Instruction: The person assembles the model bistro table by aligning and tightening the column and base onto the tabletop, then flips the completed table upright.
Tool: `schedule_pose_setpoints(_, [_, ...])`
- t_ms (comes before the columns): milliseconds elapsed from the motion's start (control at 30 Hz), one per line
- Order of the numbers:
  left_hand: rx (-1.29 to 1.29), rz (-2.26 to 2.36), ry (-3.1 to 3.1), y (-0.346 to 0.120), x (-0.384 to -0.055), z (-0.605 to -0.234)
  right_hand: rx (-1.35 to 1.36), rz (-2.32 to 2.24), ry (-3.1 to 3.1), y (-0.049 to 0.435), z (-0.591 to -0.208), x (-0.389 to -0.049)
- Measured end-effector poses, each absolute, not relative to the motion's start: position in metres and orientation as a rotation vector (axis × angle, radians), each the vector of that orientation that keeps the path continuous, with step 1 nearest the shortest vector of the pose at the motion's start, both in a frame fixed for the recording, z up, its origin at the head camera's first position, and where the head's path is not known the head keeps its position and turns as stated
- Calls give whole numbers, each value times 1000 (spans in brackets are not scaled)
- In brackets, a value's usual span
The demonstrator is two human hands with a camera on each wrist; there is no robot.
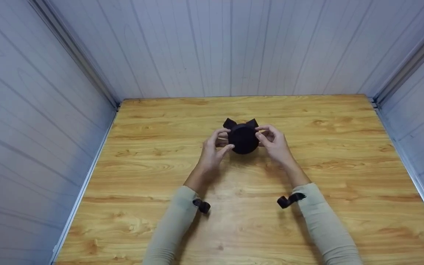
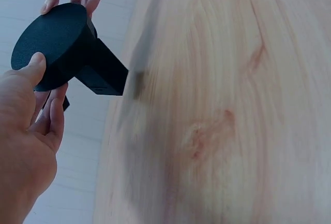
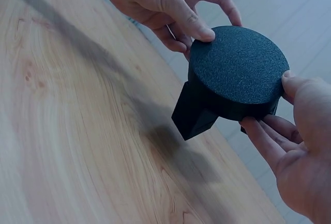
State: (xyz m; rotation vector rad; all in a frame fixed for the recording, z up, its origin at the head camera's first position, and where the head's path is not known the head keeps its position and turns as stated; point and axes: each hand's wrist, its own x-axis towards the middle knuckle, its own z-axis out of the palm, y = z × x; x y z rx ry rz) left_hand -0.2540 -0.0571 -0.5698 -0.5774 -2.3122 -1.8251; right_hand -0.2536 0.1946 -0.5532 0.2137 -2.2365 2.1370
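Between my two hands is a black object with a flat round disc top (image 1: 243, 138) and blocky legs on its other side, like a small round stool. In the head view two legs (image 1: 252, 123) stick out past the disc's far edge. My left hand (image 1: 212, 149) grips the left rim, thumb on the flat face and fingers behind. On the opposite rim my right hand (image 1: 274, 142) pinches with thumb and fingers. The disc's textured face (image 3: 240, 66) shows in the right wrist view. A square leg (image 2: 103, 71) points toward the table in the left wrist view, held above the surface.
A wood-grain table (image 1: 153, 162) lies beneath, its far edge against a pale panelled wall (image 1: 212, 48). Similar panels rise on the left (image 1: 31, 121) and right (image 1: 418, 92). Black camera mounts (image 1: 202, 206) sit at both sleeve cuffs.
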Motion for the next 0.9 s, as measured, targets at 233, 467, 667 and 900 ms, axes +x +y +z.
schedule_pose_setpoints(233, [-508,-1959,-2302,-57,-256,-567,371,2061,-2321,201,-555,-252])
schedule_pose_setpoints(467, [-632,-1973,-2350,-62,-259,-560,434,2090,-2279,203,-555,-249])
schedule_pose_setpoints(667, [-667,-1957,-2443,-65,-260,-557,417,2062,-2292,205,-552,-248])
schedule_pose_setpoints(900, [-660,-1859,-2477,-63,-262,-563,423,2069,-2358,209,-555,-248])
